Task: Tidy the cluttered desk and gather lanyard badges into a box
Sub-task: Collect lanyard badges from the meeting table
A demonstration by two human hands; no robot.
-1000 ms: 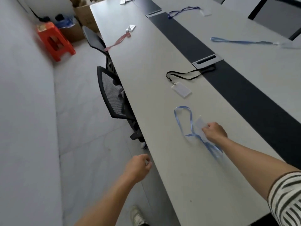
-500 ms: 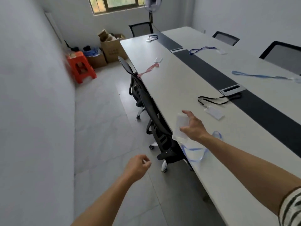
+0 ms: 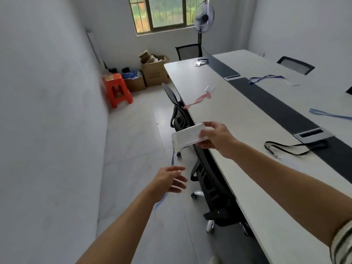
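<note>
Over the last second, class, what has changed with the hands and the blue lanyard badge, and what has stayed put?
The right hand lifted the badge holder off the table and out over the floor; its blue lanyard now dangles. The left hand uncurled, reaching up toward it. The black lanyard and red lanyard stayed on the table.

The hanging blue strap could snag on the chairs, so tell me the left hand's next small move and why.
Probably close the left hand on the blue lanyard and gather it up. The right hand pinches the clear badge holder in the air, the lanyard hangs loose from it, and the left hand is open right beside that strap.
</note>
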